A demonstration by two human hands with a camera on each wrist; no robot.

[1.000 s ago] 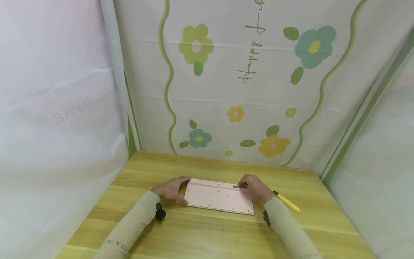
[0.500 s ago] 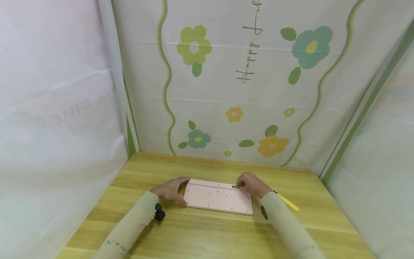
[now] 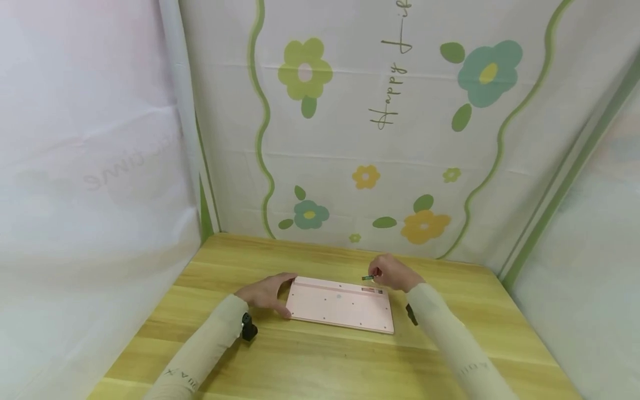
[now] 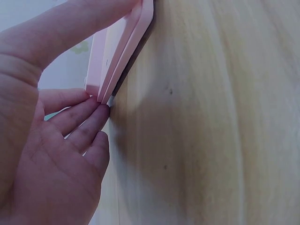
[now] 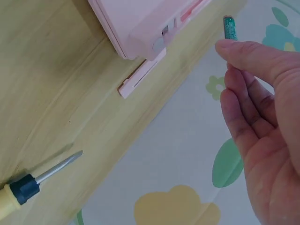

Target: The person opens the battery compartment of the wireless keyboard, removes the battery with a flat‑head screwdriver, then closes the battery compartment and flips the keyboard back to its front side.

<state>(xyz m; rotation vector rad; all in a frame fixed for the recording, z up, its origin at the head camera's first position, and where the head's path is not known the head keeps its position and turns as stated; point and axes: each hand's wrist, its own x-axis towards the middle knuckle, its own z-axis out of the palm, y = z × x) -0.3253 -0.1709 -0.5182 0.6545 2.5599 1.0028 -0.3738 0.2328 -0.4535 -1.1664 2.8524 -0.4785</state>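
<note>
A pink keyboard [image 3: 340,305] lies underside up on the table, with small dark screws across it. At its left end my left hand [image 3: 265,293] holds it, thumb at the near corner and fingertips at the far corner. My right hand [image 3: 395,273] pinches a small green battery [image 5: 230,28] between thumb and finger. It hovers just beyond the keyboard's far right part, apart from it. Below the hand, the battery compartment [image 3: 371,290] is uncovered, showing a reddish slot. The left wrist view shows the keyboard's edge between thumb and fingers of that hand.
A narrow pink battery cover [image 5: 140,77] lies on the table by the keyboard's far edge. A screwdriver [image 5: 24,189] with a yellow handle lies to the right; my right arm hides it in the head view. A flowered cloth wall [image 3: 320,139] stands behind the wooden table [image 3: 300,361].
My right hand has lifted up and away from the battery compartment with the green battery, leaving the slot in sight. My left hand and the keyboard have stayed in place.
</note>
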